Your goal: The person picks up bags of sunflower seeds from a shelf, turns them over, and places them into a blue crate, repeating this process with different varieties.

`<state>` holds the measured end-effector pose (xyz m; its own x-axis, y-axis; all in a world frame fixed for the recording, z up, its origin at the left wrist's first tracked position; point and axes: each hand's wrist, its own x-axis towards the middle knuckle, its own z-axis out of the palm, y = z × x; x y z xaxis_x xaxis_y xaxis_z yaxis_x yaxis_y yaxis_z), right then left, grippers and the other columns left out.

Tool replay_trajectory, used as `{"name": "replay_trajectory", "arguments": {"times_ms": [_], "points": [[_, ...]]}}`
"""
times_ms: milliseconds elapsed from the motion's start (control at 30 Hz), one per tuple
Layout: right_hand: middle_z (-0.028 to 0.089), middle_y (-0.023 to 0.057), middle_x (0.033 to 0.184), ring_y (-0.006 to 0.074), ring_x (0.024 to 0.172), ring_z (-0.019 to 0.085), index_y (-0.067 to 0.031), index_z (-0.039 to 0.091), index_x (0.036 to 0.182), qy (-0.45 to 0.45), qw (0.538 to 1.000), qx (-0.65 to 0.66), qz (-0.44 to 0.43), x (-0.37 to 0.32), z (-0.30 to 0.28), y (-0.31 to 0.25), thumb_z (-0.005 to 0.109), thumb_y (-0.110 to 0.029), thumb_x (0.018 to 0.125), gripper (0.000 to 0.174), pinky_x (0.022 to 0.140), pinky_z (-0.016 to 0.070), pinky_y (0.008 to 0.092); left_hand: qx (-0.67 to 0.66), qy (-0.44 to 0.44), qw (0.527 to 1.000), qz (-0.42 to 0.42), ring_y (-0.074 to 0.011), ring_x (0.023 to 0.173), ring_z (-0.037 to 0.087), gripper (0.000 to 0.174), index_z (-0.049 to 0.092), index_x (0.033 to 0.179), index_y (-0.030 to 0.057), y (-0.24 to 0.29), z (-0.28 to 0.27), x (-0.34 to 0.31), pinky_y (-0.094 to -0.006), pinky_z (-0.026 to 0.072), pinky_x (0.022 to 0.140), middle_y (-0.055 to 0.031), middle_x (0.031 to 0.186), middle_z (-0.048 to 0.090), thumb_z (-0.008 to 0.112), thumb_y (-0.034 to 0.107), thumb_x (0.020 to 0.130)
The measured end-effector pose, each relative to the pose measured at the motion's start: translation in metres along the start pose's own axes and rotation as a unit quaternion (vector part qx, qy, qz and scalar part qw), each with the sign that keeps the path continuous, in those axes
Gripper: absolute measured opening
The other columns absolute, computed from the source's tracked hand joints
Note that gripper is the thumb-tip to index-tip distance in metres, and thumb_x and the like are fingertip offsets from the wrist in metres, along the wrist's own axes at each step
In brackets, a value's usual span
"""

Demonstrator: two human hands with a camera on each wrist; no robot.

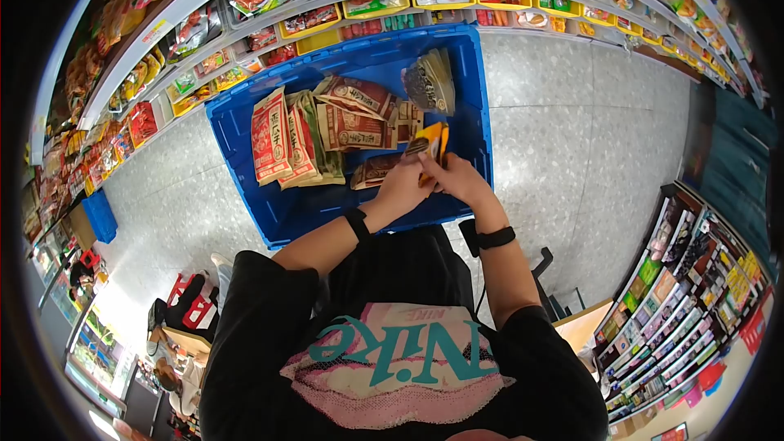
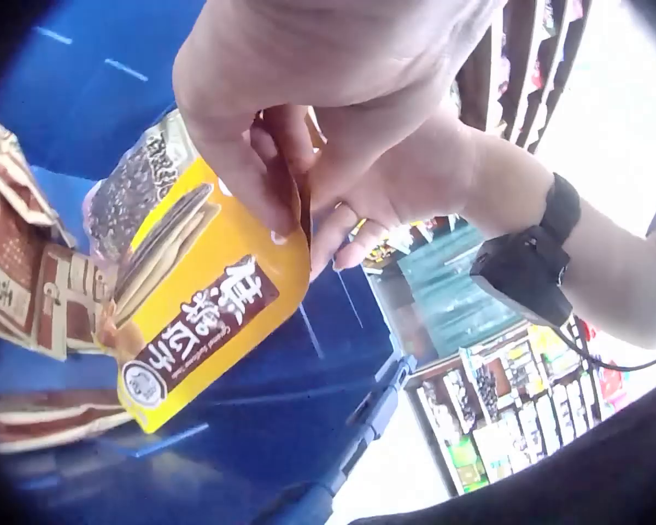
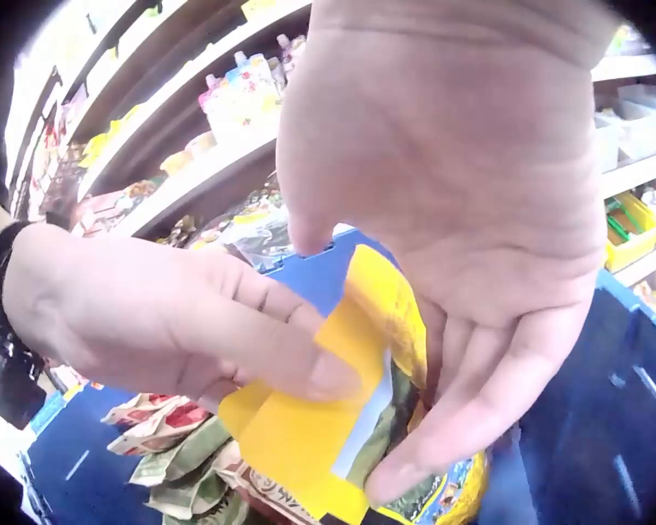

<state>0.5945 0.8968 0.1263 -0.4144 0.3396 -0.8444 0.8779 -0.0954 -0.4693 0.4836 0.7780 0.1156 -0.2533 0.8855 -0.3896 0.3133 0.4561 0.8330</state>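
Observation:
Over the blue crate (image 1: pixel 269 216), both hands grip a yellow bag of caramel sunflower seeds (image 2: pixel 202 317). My left hand (image 1: pixel 404 188) pinches its top edge, with the thumb lying flat on the yellow film in the right wrist view. From the other side my right hand (image 1: pixel 461 181) holds the bag, fingers curled around its edge. Below, the crate holds red seed bags (image 1: pixel 272 137), a green-edged bag (image 1: pixel 330 167) and brown seed bags (image 1: pixel 353 128). A clear-fronted bag of dark seeds (image 1: pixel 430 82) leans in the far right corner.
Shelves of packaged snacks (image 1: pixel 376 4) curve along the far side, right behind the crate. Pale tiled floor (image 1: pixel 555 131) lies to its right. A rack of small goods (image 1: pixel 678 294) stands at the lower right, and a small blue bin (image 1: pixel 100 216) sits at the left.

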Motion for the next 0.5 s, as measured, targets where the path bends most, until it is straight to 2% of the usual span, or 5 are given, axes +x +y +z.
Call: {"name": "replay_trajectory", "arguments": {"times_ms": [33, 100, 167, 367, 500], "points": [[0.067, 0.0160, 0.081, 0.0223, 0.071, 0.069, 0.0058, 0.060, 0.096, -0.042, 0.997, 0.070, 0.013, -0.004, 0.001, 0.005, 0.050, -0.071, 0.083, 0.079, 0.061, 0.0534, 0.0277, 0.000, -0.002, 1.000, 0.001, -0.0347, 0.085, 0.063, 0.016, 0.063, 0.093, 0.0043, -0.003, 0.003, -0.001, -0.0439, 0.0515, 0.071, -0.0164, 0.094, 0.061, 0.066, 0.014, 0.080], [0.068, 0.0161, 0.086, 0.0219, 0.072, 0.070, 0.0065, 0.059, 0.100, -0.053, 0.992, 0.102, 0.054, -0.009, 0.001, 0.013, 0.052, -0.062, 0.088, 0.070, 0.059, 0.0538, 0.0264, 0.026, -0.067, 0.995, 0.071, -0.0353, 0.090, 0.062, 0.021, 0.063, 0.099, 0.0041, -0.012, 0.008, -0.003, -0.0411, 0.0521, 0.075, -0.0145, 0.102, 0.061, 0.066, 0.011, 0.080], [0.068, 0.0198, 0.084, 0.0262, 0.069, 0.070, 0.0113, 0.059, 0.100, -0.035, 0.983, 0.165, 0.069, -0.008, 0.007, 0.029, 0.047, -0.053, 0.092, 0.067, 0.059, 0.0550, 0.0314, 0.036, -0.079, 0.993, 0.078, -0.0351, 0.089, 0.062, 0.020, 0.063, 0.098, 0.0047, -0.006, 0.009, -0.001, -0.0421, 0.0517, 0.074, -0.0129, 0.100, 0.060, 0.066, 0.011, 0.079], [0.068, 0.0190, 0.085, 0.0255, 0.067, 0.070, 0.0097, 0.060, 0.101, -0.017, 0.960, 0.262, 0.101, 0.001, 0.002, 0.048, 0.044, -0.047, 0.095, 0.059, 0.057, 0.0543, 0.0277, 0.074, -0.099, 0.985, 0.116, -0.0316, 0.086, 0.062, 0.011, 0.062, 0.090, 0.0070, 0.012, 0.014, 0.016, -0.0425, 0.0507, 0.071, -0.0092, 0.095, 0.058, 0.064, 0.010, 0.079], [0.070, 0.0174, 0.086, 0.0261, 0.073, 0.071, 0.0079, 0.059, 0.103, -0.020, 0.968, 0.229, 0.103, -0.002, -0.004, 0.044, 0.041, -0.043, 0.098, 0.054, 0.063, 0.0570, 0.0310, 0.079, -0.108, 0.978, 0.157, -0.0304, 0.086, 0.062, 0.009, 0.064, 0.090, 0.0076, 0.009, 0.019, 0.016, -0.0410, 0.0506, 0.072, -0.0081, 0.095, 0.058, 0.063, 0.010, 0.082]]}}
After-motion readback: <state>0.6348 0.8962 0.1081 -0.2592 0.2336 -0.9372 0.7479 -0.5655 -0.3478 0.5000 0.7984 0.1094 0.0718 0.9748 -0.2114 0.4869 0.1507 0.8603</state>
